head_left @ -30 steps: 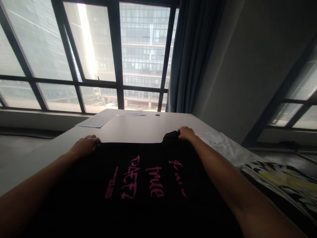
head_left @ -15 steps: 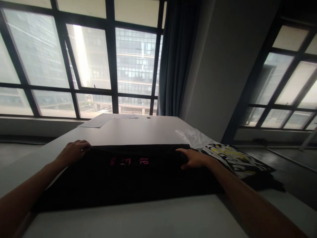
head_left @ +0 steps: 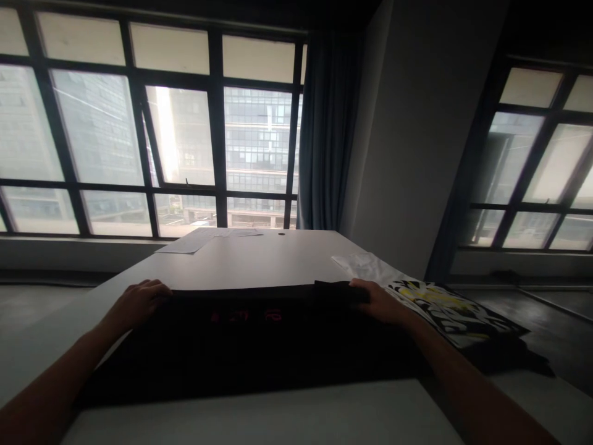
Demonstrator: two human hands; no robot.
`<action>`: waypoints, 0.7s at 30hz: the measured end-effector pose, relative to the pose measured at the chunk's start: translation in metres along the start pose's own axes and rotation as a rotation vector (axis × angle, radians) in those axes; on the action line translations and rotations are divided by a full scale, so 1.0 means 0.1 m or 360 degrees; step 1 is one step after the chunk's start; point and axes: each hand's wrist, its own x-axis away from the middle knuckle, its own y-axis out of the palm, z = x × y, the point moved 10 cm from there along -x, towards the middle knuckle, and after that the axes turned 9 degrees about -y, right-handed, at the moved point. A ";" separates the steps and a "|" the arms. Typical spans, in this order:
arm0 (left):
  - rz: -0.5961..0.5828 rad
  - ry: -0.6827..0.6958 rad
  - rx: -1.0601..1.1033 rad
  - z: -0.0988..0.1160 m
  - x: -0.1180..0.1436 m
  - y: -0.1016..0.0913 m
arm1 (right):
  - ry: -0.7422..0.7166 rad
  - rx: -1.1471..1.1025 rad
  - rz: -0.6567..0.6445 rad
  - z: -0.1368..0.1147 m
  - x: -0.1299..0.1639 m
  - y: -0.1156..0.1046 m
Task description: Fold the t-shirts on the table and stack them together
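The black shirt (head_left: 250, 346) lies flat across the near half of the pale surface (head_left: 259, 253), folded at least once by the look of it: the far edge is a straight doubled line, and only a thin strip of pink lettering shows just below that edge. I'd judge the folding partway done; the cloth is a broad band that could take another fold or two, and no neat small packet has formed yet. Its long axis runs left to right across the surface, the fold line facing the far window and the looser edge toward the person.

The left hand (head_left: 139, 300) rests on the far left corner of the shirt, fingers curled down over the edge; whether it pinches the cloth or only presses it I cannot tell. The right hand (head_left: 380, 303) sits at the far right corner, where a small flap of black cloth bunches under the fingers, and it seems to grip that flap.

Just to the right of the shirt lies a printed garment (head_left: 445, 306) in black, white and yellow, with a white piece (head_left: 365, 266) peeking out beyond it. At the far end of the surface are some papers (head_left: 194, 241) and a small dark round thing (head_left: 281, 233). Beyond stand tall windows and a blue curtain (head_left: 324, 136)
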 end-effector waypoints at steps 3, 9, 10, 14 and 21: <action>-0.0046 0.0041 -0.0027 -0.01 0.02 0.07 | 0.0090 -0.0132 -0.0431 -0.06 0.12 0.24; -0.0151 -0.0027 -0.0008 -0.03 0.07 0.13 | -0.0025 -0.0262 -0.0652 -0.35 0.18 0.37; -0.0160 -0.0042 0.0007 -0.03 0.08 0.12 | -0.0030 -0.0297 -0.0649 -0.37 0.19 0.36; -0.0159 -0.0069 0.0051 0.00 0.10 0.09 | 0.0033 -0.0346 -0.0724 -0.32 0.27 0.38; -0.0542 -0.0117 0.0246 -0.11 0.16 0.34 | 0.0269 -0.0111 -0.0742 0.03 0.33 0.42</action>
